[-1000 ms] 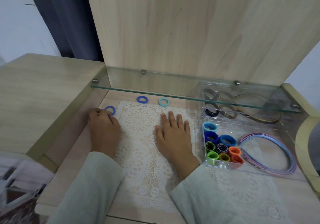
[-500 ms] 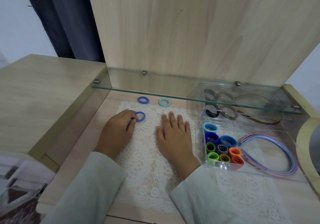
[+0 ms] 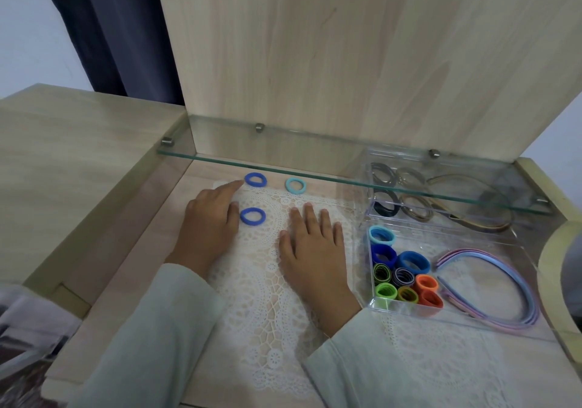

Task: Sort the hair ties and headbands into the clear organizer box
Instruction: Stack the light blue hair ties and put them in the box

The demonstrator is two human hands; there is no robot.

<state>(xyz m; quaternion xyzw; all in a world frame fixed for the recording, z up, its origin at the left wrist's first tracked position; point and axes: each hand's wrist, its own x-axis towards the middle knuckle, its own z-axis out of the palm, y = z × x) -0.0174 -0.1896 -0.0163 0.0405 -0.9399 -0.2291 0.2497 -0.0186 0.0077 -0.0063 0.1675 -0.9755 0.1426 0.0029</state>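
Three hair ties lie loose on the lace mat (image 3: pixel 252 297): a blue one (image 3: pixel 253 216) in the middle, a second blue one (image 3: pixel 255 180) farther back and a teal one (image 3: pixel 295 185) to its right. My left hand (image 3: pixel 210 221) reaches forward with its index fingertip at the far blue tie's left edge; the near blue tie lies by its thumb. My right hand (image 3: pixel 315 250) rests flat on the mat. The clear organizer box (image 3: pixel 374 303) at right holds several coloured hair ties (image 3: pixel 401 273) and pastel headbands (image 3: pixel 491 284).
A glass shelf (image 3: pixel 330 168) juts out over the back of the recess, above the far ties and the box's rear compartments, which hold dark ties (image 3: pixel 385 207) and a gold headband (image 3: pixel 472 215). An upright wooden panel (image 3: pixel 362 61) stands behind. A raised wooden ledge (image 3: pixel 78 155) borders the left.
My left hand dragged a blue tie from the left edge onto the mat, let it go, and has now stretched its index finger to the far blue tie. My right hand stayed flat.
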